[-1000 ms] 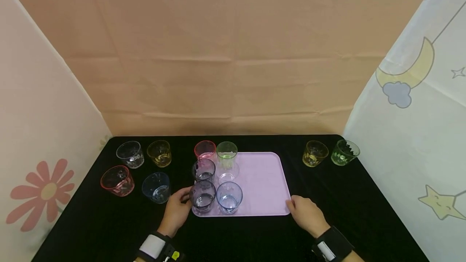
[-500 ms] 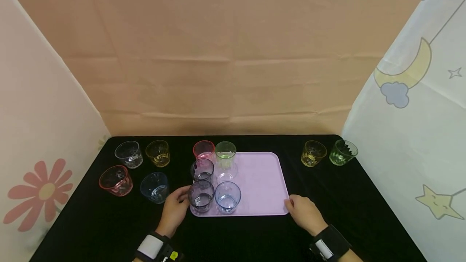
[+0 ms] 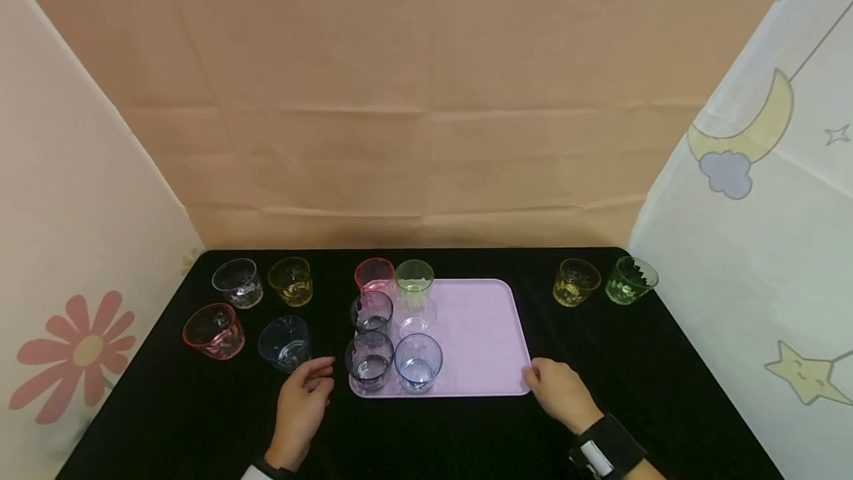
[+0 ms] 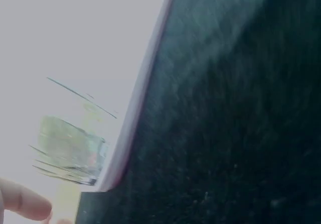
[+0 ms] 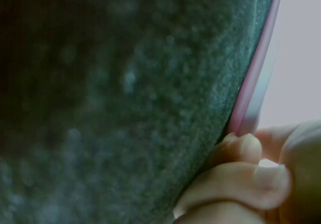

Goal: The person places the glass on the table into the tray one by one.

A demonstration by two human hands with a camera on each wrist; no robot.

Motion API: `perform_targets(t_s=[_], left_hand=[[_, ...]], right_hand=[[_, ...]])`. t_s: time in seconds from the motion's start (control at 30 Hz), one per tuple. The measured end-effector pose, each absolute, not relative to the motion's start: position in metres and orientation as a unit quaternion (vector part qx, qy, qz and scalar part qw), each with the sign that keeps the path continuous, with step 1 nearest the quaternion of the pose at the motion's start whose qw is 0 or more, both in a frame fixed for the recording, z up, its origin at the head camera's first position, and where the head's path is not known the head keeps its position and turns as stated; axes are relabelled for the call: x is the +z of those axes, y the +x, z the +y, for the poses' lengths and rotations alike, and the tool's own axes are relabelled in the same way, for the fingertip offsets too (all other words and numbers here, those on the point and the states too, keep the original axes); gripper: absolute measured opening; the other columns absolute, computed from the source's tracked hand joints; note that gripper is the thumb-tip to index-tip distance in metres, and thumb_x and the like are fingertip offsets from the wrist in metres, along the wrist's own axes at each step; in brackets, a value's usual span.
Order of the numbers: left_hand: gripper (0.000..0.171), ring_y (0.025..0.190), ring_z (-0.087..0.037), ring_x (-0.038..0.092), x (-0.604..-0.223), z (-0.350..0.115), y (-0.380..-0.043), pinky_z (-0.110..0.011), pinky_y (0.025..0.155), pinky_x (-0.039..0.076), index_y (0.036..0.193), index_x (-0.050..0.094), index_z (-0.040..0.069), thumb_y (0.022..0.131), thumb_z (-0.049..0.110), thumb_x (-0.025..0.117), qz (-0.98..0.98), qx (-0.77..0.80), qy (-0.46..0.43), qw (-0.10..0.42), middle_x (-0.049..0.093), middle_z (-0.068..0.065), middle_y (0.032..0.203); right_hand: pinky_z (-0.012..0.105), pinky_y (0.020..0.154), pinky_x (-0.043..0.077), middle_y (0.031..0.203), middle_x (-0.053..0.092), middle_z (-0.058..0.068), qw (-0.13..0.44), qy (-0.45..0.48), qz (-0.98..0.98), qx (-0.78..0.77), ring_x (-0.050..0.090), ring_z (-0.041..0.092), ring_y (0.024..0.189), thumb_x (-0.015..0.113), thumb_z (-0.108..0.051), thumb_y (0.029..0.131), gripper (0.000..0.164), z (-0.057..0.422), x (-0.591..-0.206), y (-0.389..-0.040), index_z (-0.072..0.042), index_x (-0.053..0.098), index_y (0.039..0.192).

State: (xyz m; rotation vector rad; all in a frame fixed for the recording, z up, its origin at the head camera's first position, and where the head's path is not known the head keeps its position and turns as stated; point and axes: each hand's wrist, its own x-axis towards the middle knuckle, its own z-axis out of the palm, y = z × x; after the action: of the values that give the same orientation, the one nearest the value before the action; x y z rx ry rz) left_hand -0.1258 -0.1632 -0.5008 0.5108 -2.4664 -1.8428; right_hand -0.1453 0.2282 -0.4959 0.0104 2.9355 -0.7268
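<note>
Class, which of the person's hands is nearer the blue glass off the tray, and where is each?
Left. The left hand is close by the blue glass, on its near right side; the right hand is well to its right, gripping the tray.

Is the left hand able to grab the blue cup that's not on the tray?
Probably yes: the left grip holds nothing and is right by that blue cup, with no other cup between them. It may need to turn a little.
</note>
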Motion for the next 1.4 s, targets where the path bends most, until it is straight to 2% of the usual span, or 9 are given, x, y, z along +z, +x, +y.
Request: perform_targets(t_s=[0.2,0.3,0.37,0.47,0.53,0.6,0.77,0.97,1.4], left_hand=[[0.031,0.087,-0.023,0.048,-0.49,-0.176,-0.114,-0.031,0.069,0.042,0.112,0.045,-0.004,0.091,0.009,0.064,-0.781,-0.563,0.266,0.052,0.046,-0.016,0.104],[0.054,0.1,-0.032,0.042,-0.491,-0.186,-0.114,-0.038,0.078,0.039,0.122,0.032,-0.003,0.09,0.017,0.071,-0.77,-0.56,0.296,0.082,0.035,-0.022,0.116],[0.078,0.121,-0.042,0.035,-0.493,-0.194,-0.118,-0.048,0.094,0.039,0.138,0.021,-0.003,0.089,0.021,0.077,-0.762,-0.574,0.284,0.098,0.025,-0.03,0.135],[0.116,0.148,-0.05,0.004,-0.499,-0.21,-0.129,-0.062,0.117,0.018,0.157,-0.01,0.008,0.088,0.028,0.081,-0.754,-0.603,0.243,0.093,-0.006,-0.03,0.159],[0.129,0.15,-0.047,-0.014,-0.502,-0.22,-0.136,-0.064,0.12,0.003,0.157,-0.027,0.017,0.088,0.03,0.081,-0.76,-0.611,0.212,0.067,-0.022,-0.026,0.163],[0.133,0.15,-0.045,-0.02,-0.505,-0.228,-0.143,-0.064,0.12,0.0,0.153,-0.035,0.024,0.088,0.031,0.081,-0.773,-0.604,0.192,0.033,-0.027,-0.022,0.163],[0.136,0.15,-0.046,-0.017,-0.508,-0.236,-0.152,-0.064,0.119,0.0,0.154,-0.034,0.019,0.086,0.032,0.083,-0.799,-0.577,0.167,-0.019,-0.027,-0.023,0.163],[0.132,0.152,-0.043,-0.012,-0.512,-0.233,-0.154,-0.059,0.121,0.003,0.158,-0.025,0.013,0.085,0.032,0.083,-0.795,-0.582,0.172,0.006,-0.023,-0.023,0.165],[0.129,0.154,-0.04,-0.003,-0.515,-0.233,-0.163,-0.06,0.121,0.01,0.158,-0.025,0.024,0.087,0.02,0.082,-0.777,-0.614,0.138,0.022,-0.015,-0.016,0.169]], right_hand=[[0.028,0.048,0.032,0.059,0.043,-0.001,0.062,0.009,0.967,-0.246,0.041,0.013,0.051,0.059,-0.014,0.099,0.029,0.231,-0.495,-0.145,-0.011,0.053,0.071],[0.028,0.049,0.032,0.06,0.043,-0.001,0.071,0.014,0.966,-0.25,0.041,0.014,0.051,0.058,-0.014,0.099,0.028,0.232,-0.494,-0.145,-0.011,0.055,0.072],[0.028,0.049,0.033,0.06,0.044,0.0,0.073,0.016,0.965,-0.252,0.042,0.014,0.052,0.059,-0.014,0.1,0.027,0.232,-0.494,-0.145,-0.011,0.055,0.073],[0.028,0.049,0.033,0.06,0.044,0.0,0.071,0.018,0.964,-0.255,0.042,0.014,0.052,0.059,-0.014,0.099,0.027,0.231,-0.494,-0.145,-0.011,0.055,0.073],[0.028,0.049,0.032,0.06,0.043,0.0,0.066,0.015,0.964,-0.256,0.041,0.014,0.051,0.06,-0.014,0.099,0.028,0.23,-0.495,-0.145,-0.011,0.055,0.072],[0.029,0.049,0.032,0.059,0.042,-0.001,0.062,0.009,0.965,-0.256,0.041,0.014,0.052,0.06,-0.014,0.099,0.029,0.229,-0.497,-0.145,-0.011,0.053,0.071],[0.028,0.049,0.031,0.059,0.042,-0.001,0.061,0.01,0.966,-0.252,0.04,0.014,0.051,0.06,-0.014,0.099,0.03,0.229,-0.499,-0.146,-0.012,0.052,0.069],[0.028,0.049,0.031,0.059,0.042,-0.001,0.066,0.015,0.963,-0.26,0.04,0.014,0.051,0.06,-0.014,0.099,0.03,0.228,-0.498,-0.146,-0.011,0.053,0.07],[0.028,0.049,0.031,0.059,0.043,-0.001,0.071,0.02,0.962,-0.262,0.041,0.014,0.051,0.061,-0.015,0.099,0.03,0.227,-0.498,-0.146,-0.012,0.053,0.07]])
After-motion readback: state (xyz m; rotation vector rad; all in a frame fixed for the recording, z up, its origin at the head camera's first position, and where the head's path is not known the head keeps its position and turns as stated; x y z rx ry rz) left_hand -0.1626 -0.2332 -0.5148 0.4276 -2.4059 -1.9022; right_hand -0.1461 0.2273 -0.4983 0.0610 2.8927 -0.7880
